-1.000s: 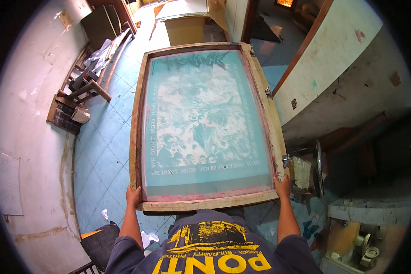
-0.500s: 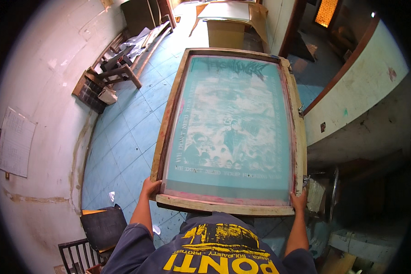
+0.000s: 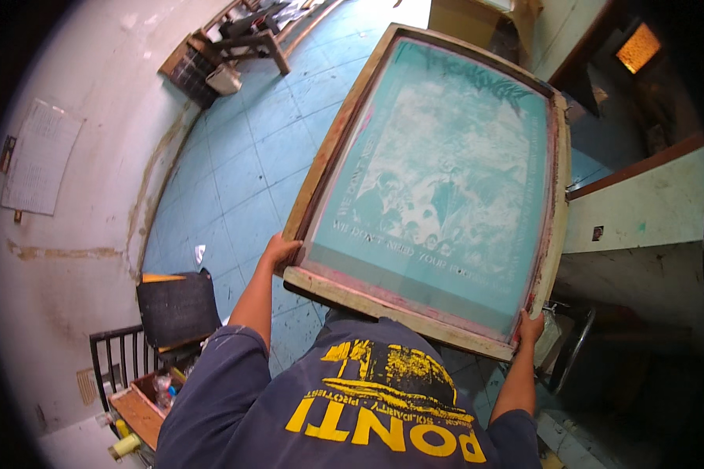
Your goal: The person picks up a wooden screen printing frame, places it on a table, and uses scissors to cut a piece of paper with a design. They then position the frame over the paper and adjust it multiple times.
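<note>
Held out in front of me is a large silk screen frame [image 3: 434, 172], a wooden rectangle with teal mesh bearing a pale picture and lettering. Pinkish stain runs along the mesh edges. My left hand [image 3: 281, 250] is wrapped round the near left corner of the wood, fingers partly hidden beneath it. At the near right corner, my right hand [image 3: 530, 327] grips the other side rail. The frame tilts, its far end turned toward the right. Its underside is hidden from view.
To the left stand a black chair [image 3: 176, 309] and a wooden box [image 3: 137, 410] with small items. A wooden bench [image 3: 250, 43] lies farther off along the wall. Blue floor tiles [image 3: 235, 172] stretch ahead. A white partition [image 3: 641, 199] and a curved metal tube [image 3: 575, 352] are at right.
The screen frame has tilted clockwise in view and shifted up and right, with both hands still holding it. The room has shifted, bringing more of the box at lower left into view.
</note>
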Demonstrator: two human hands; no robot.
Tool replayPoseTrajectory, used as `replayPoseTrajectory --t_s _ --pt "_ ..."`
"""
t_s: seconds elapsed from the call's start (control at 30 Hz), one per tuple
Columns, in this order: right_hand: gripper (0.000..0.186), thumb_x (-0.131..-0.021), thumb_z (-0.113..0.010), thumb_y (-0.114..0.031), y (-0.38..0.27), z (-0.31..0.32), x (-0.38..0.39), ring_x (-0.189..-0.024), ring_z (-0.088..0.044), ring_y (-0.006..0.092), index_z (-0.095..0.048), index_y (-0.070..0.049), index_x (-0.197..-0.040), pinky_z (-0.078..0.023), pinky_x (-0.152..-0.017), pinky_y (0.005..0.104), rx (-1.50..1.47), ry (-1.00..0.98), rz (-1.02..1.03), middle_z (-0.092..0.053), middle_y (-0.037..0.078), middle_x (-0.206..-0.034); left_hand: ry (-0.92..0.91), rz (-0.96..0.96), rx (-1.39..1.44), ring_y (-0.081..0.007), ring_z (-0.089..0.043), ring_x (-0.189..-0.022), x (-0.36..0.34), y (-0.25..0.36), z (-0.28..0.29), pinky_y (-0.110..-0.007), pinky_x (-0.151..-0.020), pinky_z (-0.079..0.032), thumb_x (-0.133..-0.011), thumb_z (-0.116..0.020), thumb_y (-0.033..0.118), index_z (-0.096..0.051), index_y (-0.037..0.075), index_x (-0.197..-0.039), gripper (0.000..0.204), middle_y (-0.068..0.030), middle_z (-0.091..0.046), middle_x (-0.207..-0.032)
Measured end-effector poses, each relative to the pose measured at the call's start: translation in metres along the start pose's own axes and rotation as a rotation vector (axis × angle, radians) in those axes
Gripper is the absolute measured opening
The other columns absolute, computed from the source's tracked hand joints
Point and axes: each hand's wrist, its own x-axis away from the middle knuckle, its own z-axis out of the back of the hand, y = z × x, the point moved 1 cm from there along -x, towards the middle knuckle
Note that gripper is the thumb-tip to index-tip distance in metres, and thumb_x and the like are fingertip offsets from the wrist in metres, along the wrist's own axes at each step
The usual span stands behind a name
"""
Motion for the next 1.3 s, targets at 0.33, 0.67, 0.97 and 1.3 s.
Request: replayPoseTrajectory --t_s 0.33,0.67,0.97,1.3 --pt "0.054 -0.074 -0.075 -0.027 -0.002 0.006 0.007 -0.099 -0.061 0.0378 -0.056 0.005 -0.113 -0.047 -0.084 0.043 -0.11 -0.086 0.019 -0.063 0.023 -0.108 0.073 -0.043 -0.063 -0.0178 -0.063 -0.083 0.01 0.024 -0.006 -0.034 -0.077 -0.051 -0.074 -0.072 0.024 -0.06 0.001 -0.112 0.047 -0.0103 -0.067 -0.096" --pt "0.068 -0.081 -0.069 -0.04 0.031 0.036 0.059 -0.116 -0.051 0.0371 -0.046 0.0 -0.13 -0.04 -0.097 0.0432 -0.166 0.031 -0.131 -0.053 0.023 -0.126 -0.213 0.024 0.402 -0.0221 -0.054 -0.11 -0.011 -0.011 0.007 -0.035 -0.092 -0.042 -0.089 -0.045 0.062 -0.042 0.01 -0.138 0.072 -0.0101 -0.054 -0.125" --pt "0.069 -0.089 -0.06 -0.044 0.066 0.024 0.222 -0.124 -0.044 0.0358 -0.038 0.001 -0.137 -0.038 -0.101 0.0432 -0.387 0.211 -0.521 -0.04 0.024 -0.138 -0.166 0.387 0.168 -0.0284 -0.048 -0.118 0.005 -0.103 0.037 -0.047 -0.093 -0.037 -0.08 -0.034 0.081 -0.037 0.016 -0.142 0.089 -0.0122 -0.045 -0.138" --pt "0.063 -0.089 -0.06 -0.042 0.099 -0.02 0.274 -0.12 -0.048 0.0378 -0.047 0.003 -0.131 -0.039 -0.1 0.044 -0.49 0.089 -0.567 -0.049 0.025 -0.13 -0.14 0.419 0.216 -0.0261 -0.056 -0.103 0.051 -0.126 0.026 -0.044 -0.085 -0.041 -0.085 -0.03 0.077 -0.039 0.015 -0.139 0.083 -0.0106 -0.053 -0.125"
